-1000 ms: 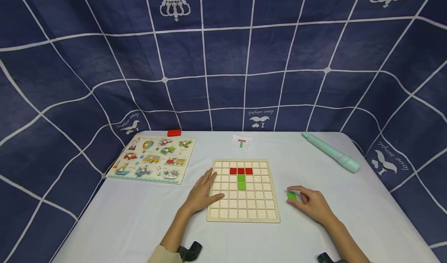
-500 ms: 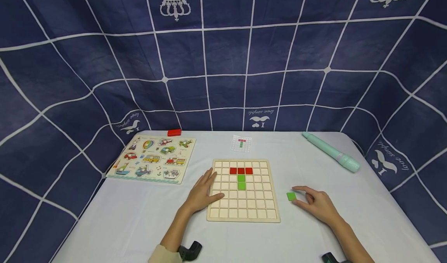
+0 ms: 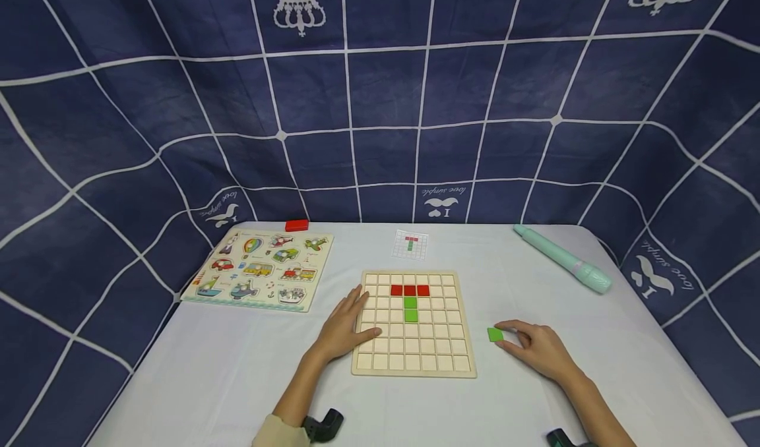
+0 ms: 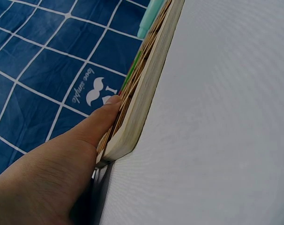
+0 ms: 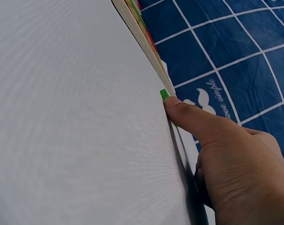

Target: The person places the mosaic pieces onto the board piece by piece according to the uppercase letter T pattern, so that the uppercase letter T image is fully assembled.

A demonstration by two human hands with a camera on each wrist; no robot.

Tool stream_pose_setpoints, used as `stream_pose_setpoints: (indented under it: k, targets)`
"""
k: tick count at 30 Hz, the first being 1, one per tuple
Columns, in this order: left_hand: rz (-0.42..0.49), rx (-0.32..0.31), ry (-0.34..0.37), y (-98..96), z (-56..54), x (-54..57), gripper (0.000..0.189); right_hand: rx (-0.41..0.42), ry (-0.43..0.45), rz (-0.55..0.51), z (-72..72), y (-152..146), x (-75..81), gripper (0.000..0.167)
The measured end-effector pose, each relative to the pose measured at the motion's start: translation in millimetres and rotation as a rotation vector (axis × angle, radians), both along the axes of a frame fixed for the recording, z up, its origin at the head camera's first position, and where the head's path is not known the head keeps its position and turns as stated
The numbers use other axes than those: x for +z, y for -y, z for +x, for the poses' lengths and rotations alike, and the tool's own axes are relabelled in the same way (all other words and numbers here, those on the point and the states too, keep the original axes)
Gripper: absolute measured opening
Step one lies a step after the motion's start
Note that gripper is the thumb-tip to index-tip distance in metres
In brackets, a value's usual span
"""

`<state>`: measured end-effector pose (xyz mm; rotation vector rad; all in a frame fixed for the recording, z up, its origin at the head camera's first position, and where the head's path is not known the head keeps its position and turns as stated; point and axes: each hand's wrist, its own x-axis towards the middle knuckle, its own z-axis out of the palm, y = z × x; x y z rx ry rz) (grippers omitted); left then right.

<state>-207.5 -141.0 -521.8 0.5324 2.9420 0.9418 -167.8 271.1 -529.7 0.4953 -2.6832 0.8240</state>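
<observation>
A wooden grid board [image 3: 394,362] lies on the table, bearing a row of red tiles [image 3: 410,291] with two green tiles [image 3: 410,309] below their middle. My left hand [image 3: 340,328] rests on its left edge, thumb stretched over the grid and fingers along the side. The left wrist view shows that thumb [image 4: 93,126] on the board's rim. To the right of the board, my right hand [image 3: 537,349] pinches a loose green tile [image 3: 494,334] by its right side between thumb and index finger. The right wrist view shows only a sliver of this tile [image 5: 164,94] past the thumb.
A small pattern card [image 3: 410,244] with a red and green T lies behind the board. A picture puzzle board [image 3: 261,269] is at the back left, near a red block [image 3: 297,225]. At the back right lies a mint-green tube-like object [image 3: 564,259].
My right hand drew slightly to the right off the loose green tile, its fingers parting; the index fingertip has since come back down to the tile. My left hand stays put.
</observation>
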Motion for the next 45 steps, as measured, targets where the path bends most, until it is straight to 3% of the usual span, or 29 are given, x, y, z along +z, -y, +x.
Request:
stream_pose_setpoints:
  k: [19,36,45]
  targets:
    - [-0.006,-0.008,0.0,-0.3,-0.5,-0.7,0.09,0.035,-0.062,-0.122,-4.9,10,1.1,0.03]
    - [0.01,0.001,-0.009,1.2,0.8,1.4,0.088,0.183,-0.089,-0.053,-24.9,110,6.9,0.027]
    - [0.002,0.003,-0.004,0.2,0.4,0.3,0.089,0.191,-0.081,0.004,-28.5,142,4.5,0.028]
